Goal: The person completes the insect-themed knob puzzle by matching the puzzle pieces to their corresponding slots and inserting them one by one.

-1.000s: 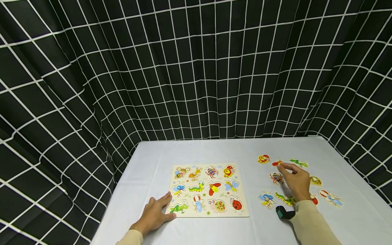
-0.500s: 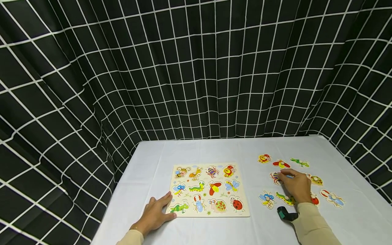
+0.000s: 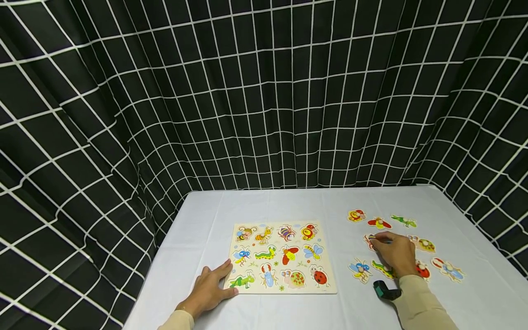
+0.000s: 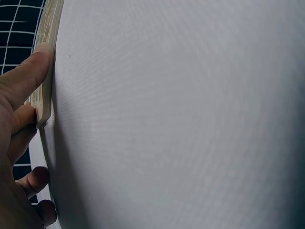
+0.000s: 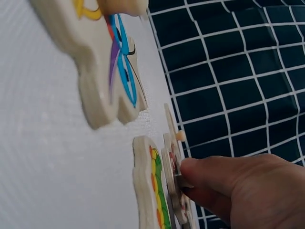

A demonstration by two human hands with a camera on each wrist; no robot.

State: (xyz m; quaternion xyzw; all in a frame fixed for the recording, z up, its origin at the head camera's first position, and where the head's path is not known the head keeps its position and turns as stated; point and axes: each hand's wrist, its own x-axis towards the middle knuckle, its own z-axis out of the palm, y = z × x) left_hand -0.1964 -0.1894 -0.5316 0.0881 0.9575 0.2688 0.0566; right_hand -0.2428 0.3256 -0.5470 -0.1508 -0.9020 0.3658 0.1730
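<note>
An insect peg puzzle board (image 3: 331,256) lies flat on the table. My left hand (image 3: 206,286) rests at its lower left corner, fingers spread, thumb on the front edge. In the left wrist view, the thumb (image 4: 28,76) lies along the board's edge (image 4: 50,81). My right hand (image 3: 398,252) is among the loose pieces to the right and pinches the spider puzzle piece (image 3: 368,241) with thumb and fingertips. The hand hides much of that piece and its knob. The right wrist view has the fingers (image 5: 214,174) at a piece, beyond the caterpillar piece (image 5: 155,186).
Loose insect pieces surround my right hand: a red-winged fly (image 3: 379,223), a snail (image 3: 425,244), a stag beetle (image 3: 448,269) and a blue mosquito (image 3: 360,270) among them. A dark wrist device (image 3: 385,291) sits by the right sleeve. Black gridded curtains (image 3: 293,114) enclose the table.
My right hand has come back from the red-winged fly piece towards me and down to the spider piece, whose knob it now pinches. The left hand stays on the board.
</note>
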